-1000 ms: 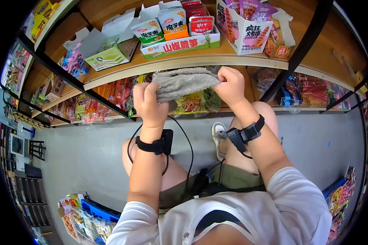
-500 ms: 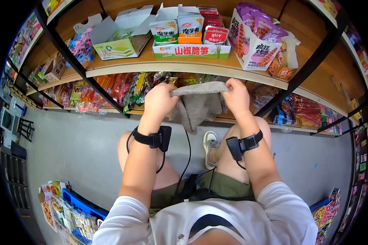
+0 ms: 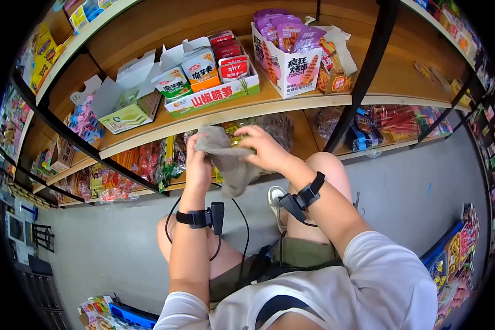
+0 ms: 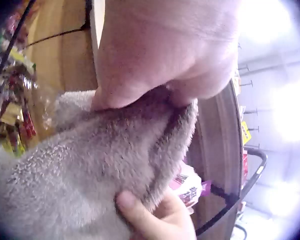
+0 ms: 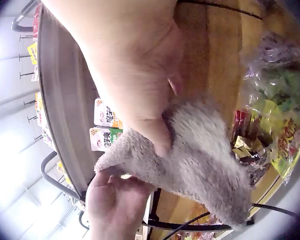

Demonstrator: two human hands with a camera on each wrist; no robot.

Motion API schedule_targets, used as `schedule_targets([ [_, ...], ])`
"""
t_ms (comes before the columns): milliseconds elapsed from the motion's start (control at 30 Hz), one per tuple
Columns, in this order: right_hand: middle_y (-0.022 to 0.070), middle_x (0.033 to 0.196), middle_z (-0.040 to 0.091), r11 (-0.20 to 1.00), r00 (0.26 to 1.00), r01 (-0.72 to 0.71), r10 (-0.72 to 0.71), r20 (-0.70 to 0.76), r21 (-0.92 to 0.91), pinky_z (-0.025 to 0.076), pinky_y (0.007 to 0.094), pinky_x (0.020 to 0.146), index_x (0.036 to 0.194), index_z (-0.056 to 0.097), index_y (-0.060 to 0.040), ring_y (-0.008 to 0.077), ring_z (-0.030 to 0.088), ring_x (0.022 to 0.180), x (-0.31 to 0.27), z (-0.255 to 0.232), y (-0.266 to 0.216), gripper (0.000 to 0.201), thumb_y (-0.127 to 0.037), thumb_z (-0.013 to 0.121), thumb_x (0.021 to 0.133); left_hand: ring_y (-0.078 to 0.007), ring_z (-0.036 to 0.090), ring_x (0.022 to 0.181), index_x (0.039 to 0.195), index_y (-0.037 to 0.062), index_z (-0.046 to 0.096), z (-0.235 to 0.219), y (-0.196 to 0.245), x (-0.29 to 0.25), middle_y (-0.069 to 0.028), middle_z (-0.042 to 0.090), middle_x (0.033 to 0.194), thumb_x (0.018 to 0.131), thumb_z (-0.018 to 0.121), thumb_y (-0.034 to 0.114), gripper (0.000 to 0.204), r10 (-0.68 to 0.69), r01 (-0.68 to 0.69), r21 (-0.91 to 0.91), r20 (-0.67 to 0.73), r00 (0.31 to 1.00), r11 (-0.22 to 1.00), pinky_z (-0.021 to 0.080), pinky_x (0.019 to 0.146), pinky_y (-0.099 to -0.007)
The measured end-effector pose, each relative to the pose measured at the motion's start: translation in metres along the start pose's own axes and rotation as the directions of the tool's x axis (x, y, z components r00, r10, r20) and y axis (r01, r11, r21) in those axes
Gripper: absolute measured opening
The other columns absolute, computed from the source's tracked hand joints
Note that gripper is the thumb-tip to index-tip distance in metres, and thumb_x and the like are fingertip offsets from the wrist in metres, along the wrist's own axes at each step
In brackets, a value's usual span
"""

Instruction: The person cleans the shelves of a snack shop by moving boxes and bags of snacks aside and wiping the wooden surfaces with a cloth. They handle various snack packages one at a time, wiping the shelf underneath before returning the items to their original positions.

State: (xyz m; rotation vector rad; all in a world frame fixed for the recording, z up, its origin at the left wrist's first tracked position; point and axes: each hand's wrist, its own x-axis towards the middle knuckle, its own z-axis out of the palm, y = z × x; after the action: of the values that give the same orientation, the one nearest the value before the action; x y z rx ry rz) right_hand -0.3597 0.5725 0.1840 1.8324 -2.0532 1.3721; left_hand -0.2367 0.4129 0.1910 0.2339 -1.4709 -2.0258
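A fuzzy grey cloth [image 3: 231, 165] hangs bunched in front of the lower shelf, its loose end drooping. The left hand [image 3: 199, 165] grips its upper left part; in the left wrist view this hand [image 4: 165, 55] covers the gripped fold. At the cloth's right side, the right hand [image 3: 267, 149] has its upper fingers spread apart and its thumb side against the fabric. The left wrist view shows the right hand's thumb [image 4: 135, 207] on the cloth near an edge, pinching it, the other fingers partly hidden. In the right wrist view, the cloth [image 5: 205, 160] lies between both hands.
The upper shelf holds a green-white carton [image 3: 127, 114], a box of snack packets [image 3: 212, 98] and a white box with purple bags [image 3: 291, 71]. Wrapped snacks [image 3: 143, 159] fill the lower shelf. Black shelf posts [image 3: 368, 60] slant nearby; a cable [image 3: 245, 220] hangs below the hands.
The cloth, earlier stretched between both hands, is now bunched and hanging. The right hand has moved left toward the left hand and its fingers have spread. The view has turned.
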Motion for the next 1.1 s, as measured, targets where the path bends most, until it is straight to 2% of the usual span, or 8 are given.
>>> schedule_targets([
  [267, 0.0144, 0.118, 0.047, 0.996, 0.949, -0.070, 0.082, -0.304, 0.052, 0.036, 0.0368, 0.096, 0.113, 0.048, -0.0043, 0.0291, 0.045, 0.113, 0.003, 0.005, -0.007, 0.049, -0.008, 0.071, 0.070, -0.0230, 0.049, 0.096, 0.083, 0.0056, 0.047, 0.006, 0.010, -0.004, -0.0090, 0.054, 0.096, 0.068, 0.040, 0.013, 0.018, -0.136, 0.188, -0.355, 0.165, 0.977, 0.916, 0.038, 0.090, -0.0351],
  [367, 0.0136, 0.119, 0.049, 0.873, 0.973, -0.184, 0.228, -0.044, 0.452, 0.037, 0.0339, 0.095, 0.121, 0.043, -0.0032, 0.0234, 0.047, 0.111, 0.002, 0.015, -0.007, 0.057, -0.013, 0.072, 0.074, -0.0271, 0.049, 0.101, 0.092, 0.0051, 0.047, 0.004, 0.005, -0.002, -0.0153, 0.053, 0.108, 0.068, 0.040, 0.013, 0.027, -0.060, 0.188, -0.463, 0.278, 0.959, 0.866, 0.038, 0.093, -0.0376],
  [500, 0.0120, 0.104, 0.058, 0.549, 0.639, -0.672, 0.769, 0.014, 0.497, 0.042, 0.0343, 0.088, 0.118, 0.047, -0.0011, 0.0204, 0.054, 0.099, -0.002, 0.018, 0.028, 0.042, -0.026, 0.058, 0.086, -0.0264, 0.052, 0.100, 0.111, 0.0075, 0.046, 0.013, 0.007, 0.001, -0.0142, 0.053, 0.113, 0.083, 0.047, 0.025, 0.032, -0.043, 0.038, -0.307, -0.010, 0.999, 0.951, 0.042, 0.087, -0.0376],
  [567, 0.0124, 0.108, 0.058, 0.066, 0.406, -0.424, 0.906, 0.124, 0.903, 0.044, 0.0389, 0.089, 0.118, 0.047, -0.0005, 0.0237, 0.055, 0.102, -0.003, 0.005, 0.047, 0.038, -0.027, 0.049, 0.091, -0.0268, 0.052, 0.103, 0.111, 0.0068, 0.046, -0.003, 0.002, 0.008, -0.0131, 0.053, 0.114, 0.084, 0.047, 0.027, 0.034, -0.025, -0.015, -0.279, -0.140, 0.990, 0.960, 0.042, 0.084, -0.0377],
  [700, 0.0125, 0.116, 0.056, -0.197, 0.331, -0.246, 0.903, 0.274, 0.949, 0.043, 0.0474, 0.090, 0.118, 0.049, -0.0031, 0.0283, 0.054, 0.105, -0.023, -0.001, 0.055, 0.032, -0.022, 0.045, 0.092, -0.0217, 0.053, 0.090, 0.106, 0.0078, 0.046, -0.022, 0.006, 0.014, -0.0073, 0.054, 0.099, 0.082, 0.051, 0.031, 0.033, -0.137, 0.049, -0.273, -0.311, 0.941, 0.961, 0.039, 0.074, -0.0337],
  [833, 0.0104, 0.107, 0.058, -0.240, 0.127, -0.155, 0.957, 0.260, 0.958, 0.045, 0.0437, 0.085, 0.107, 0.054, -0.0054, 0.0274, 0.055, 0.096, -0.034, 0.005, 0.085, 0.024, -0.014, 0.051, 0.084, -0.0179, 0.051, 0.082, 0.098, 0.0103, 0.047, -0.022, 0.007, 0.013, -0.0031, 0.052, 0.091, 0.082, 0.052, 0.030, 0.026, -0.164, 0.083, -0.244, -0.333, 0.929, 0.966, 0.038, 0.070, -0.0313],
  [967, 0.0144, 0.110, 0.054, 0.272, -0.047, 0.193, 0.962, -0.268, 0.943, 0.045, 0.0447, 0.081, 0.108, 0.049, -0.0011, 0.0278, 0.055, 0.095, -0.039, -0.041, 0.109, 0.039, -0.005, 0.055, 0.070, -0.0176, 0.052, 0.078, 0.092, 0.0099, 0.049, -0.025, 0.011, 0.012, -0.0030, 0.053, 0.087, 0.083, 0.051, 0.028, 0.021, -0.169, 0.089, -0.277, -0.277, 0.946, 0.957, 0.039, 0.068, -0.0307],
  [1100, 0.0120, 0.120, 0.050, 0.122, 0.172, 0.432, 0.961, -0.215, 0.893, 0.035, 0.0473, 0.096, 0.111, 0.052, -0.0047, 0.0312, 0.050, 0.107, -0.068, -0.093, 0.115, 0.041, -0.025, 0.045, 0.076, -0.0173, 0.052, 0.077, 0.088, 0.0089, 0.050, -0.029, 0.016, 0.011, -0.0041, 0.055, 0.085, 0.083, 0.050, 0.026, 0.018, -0.160, 0.079, -0.303, -0.252, 0.954, 0.950, 0.040, 0.066, -0.0295],
])
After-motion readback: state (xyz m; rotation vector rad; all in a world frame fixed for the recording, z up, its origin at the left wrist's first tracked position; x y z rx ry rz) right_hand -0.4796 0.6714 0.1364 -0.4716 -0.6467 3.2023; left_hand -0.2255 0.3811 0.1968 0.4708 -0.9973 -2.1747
